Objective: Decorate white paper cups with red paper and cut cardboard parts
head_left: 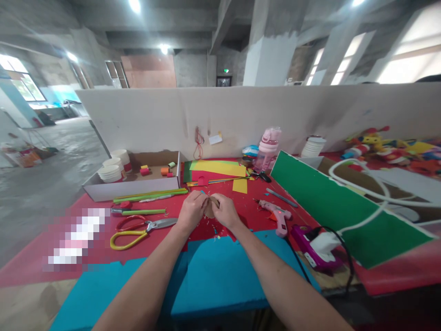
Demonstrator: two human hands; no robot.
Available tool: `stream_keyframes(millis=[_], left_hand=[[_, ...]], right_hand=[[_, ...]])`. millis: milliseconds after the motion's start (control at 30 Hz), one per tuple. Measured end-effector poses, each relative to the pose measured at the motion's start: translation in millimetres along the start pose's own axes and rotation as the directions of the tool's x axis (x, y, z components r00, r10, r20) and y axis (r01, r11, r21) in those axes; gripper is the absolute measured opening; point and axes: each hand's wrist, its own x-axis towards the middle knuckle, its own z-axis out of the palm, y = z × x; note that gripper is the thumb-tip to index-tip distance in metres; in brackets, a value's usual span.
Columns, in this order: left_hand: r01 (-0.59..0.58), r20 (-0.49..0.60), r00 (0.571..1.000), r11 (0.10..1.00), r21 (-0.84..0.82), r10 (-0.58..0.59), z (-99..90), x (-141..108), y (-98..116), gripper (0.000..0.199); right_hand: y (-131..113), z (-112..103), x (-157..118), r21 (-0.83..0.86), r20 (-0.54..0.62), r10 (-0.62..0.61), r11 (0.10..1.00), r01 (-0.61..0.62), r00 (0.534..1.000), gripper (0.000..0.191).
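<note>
Over the red tabletop, my left hand (193, 208) and my right hand (223, 209) meet with fingers pinched on a small brown, rounded piece of what looks like cardboard (209, 211). My fingers hide part of its edge, and its full shape does not show. Just left of my left hand lie large scissors (144, 228) with one red and one yellow handle, blades pointing toward my wrist. A pink hot glue gun (276, 216) rests to the right of my right hand. Sheets of coloured paper (217, 170) are stacked beyond both hands.
At the back left, an open box (131, 189) holds white cups and small coloured rolls. A green board (330, 211) slants along the right, near a purple power strip (317, 250) with a white plug. Blue cloth-like covering (220, 276) lies at the front edge. A pink bottle (268, 148) stands behind.
</note>
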Motion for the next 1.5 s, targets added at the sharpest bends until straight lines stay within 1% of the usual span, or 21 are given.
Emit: stream_keyframes(millis=[100,200,333,500,633,733,800,867,900,967,1033,1067,1100,1167,1233,1300,1400,1500], left_hand=[[-0.016,0.015,1.0,0.998,0.067,0.015,2.1,0,0,0.019],[0.001,-0.02,1.0,0.998,0.069,0.0,2.5,2,0,0.018],[0.058,-0.081,0.995,0.998,0.035,-0.055,-1.2,3,0,0.016],[0.151,-0.106,0.983,0.989,-0.006,-0.151,-5.6,3,-5,0.016],[0.181,-0.095,0.978,0.98,-0.081,-0.188,-5.8,3,-6,0.019],[0.238,-0.038,0.967,0.951,-0.198,-0.25,-4.1,3,-4,0.015],[0.302,0.056,0.952,0.9,-0.313,-0.3,-1.4,3,-4,0.012],[0.398,0.142,0.916,0.802,-0.445,-0.375,2.3,3,-4,0.013],[0.446,0.158,0.888,0.73,-0.517,-0.431,4.2,3,-5,0.016],[0.503,0.149,0.815,0.557,-0.661,-0.559,7.1,3,-6,0.021],[0.51,0.162,0.75,0.405,-0.759,-0.641,8.8,3,-7,0.025],[0.516,0.197,0.735,0.347,-0.783,-0.649,9.2,2,-7,0.028],[0.53,0.248,0.73,0.298,-0.794,-0.637,9.4,2,-7,0.031],[0.564,0.358,0.733,0.225,-0.794,-0.578,9.7,2,-6,0.034],[0.588,0.425,0.741,0.196,-0.785,-0.521,9.5,1,-4,0.036],[0.588,0.428,0.752,0.216,-0.779,-0.502,8.9,1,-3,0.036],[0.556,0.377,0.781,0.28,-0.782,-0.498,7.7,2,-3,0.035],[0.512,0.3,0.799,0.329,-0.794,-0.52,7.4,3,-4,0.032]], right_hand=[[0,1,0,0.001,0.006,0.018,1.0,-0.018,1.0,0.017],[-1,2,0,0.027,-0.01,0.052,0.998,-0.052,0.999,0.015],[-2,0,0,0.059,-0.026,0.089,0.994,-0.087,0.996,0.014],[-2,-2,1,0.092,-0.043,0.104,0.991,-0.1,0.994,0.016],[-1,-2,1,0.099,-0.063,0.095,0.991,-0.088,0.994,0.016],[0,-3,2,0.136,-0.05,0.088,0.987,-0.08,0.995,0.021],[1,-3,3,0.2,-0.049,0.099,0.976,-0.087,0.994,0.027],[3,-1,4,0.314,-0.072,0.165,0.94,-0.135,0.984,0.028],[5,0,4,0.39,-0.073,0.215,0.905,-0.171,0.974,0.028],[7,4,5,0.537,-0.017,0.284,0.811,-0.231,0.959,0.028],[9,7,6,0.617,0.057,0.278,0.745,-0.253,0.959,0.03],[10,8,6,0.623,0.07,0.266,0.741,-0.25,0.961,0.03],[11,9,6,0.613,0.058,0.259,0.753,-0.239,0.964,0.029],[12,7,7,0.561,-0.01,0.263,0.8,-0.213,0.965,0.027],[13,4,7,0.497,-0.067,0.263,0.845,-0.196,0.962,0.027],[13,2,7,0.444,-0.057,0.235,0.877,-0.186,0.97,0.027],[11,1,6,0.394,0.002,0.173,0.905,-0.16,0.985,0.03],[8,2,5,0.461,0.013,0.163,0.874,-0.151,0.986,0.028]])
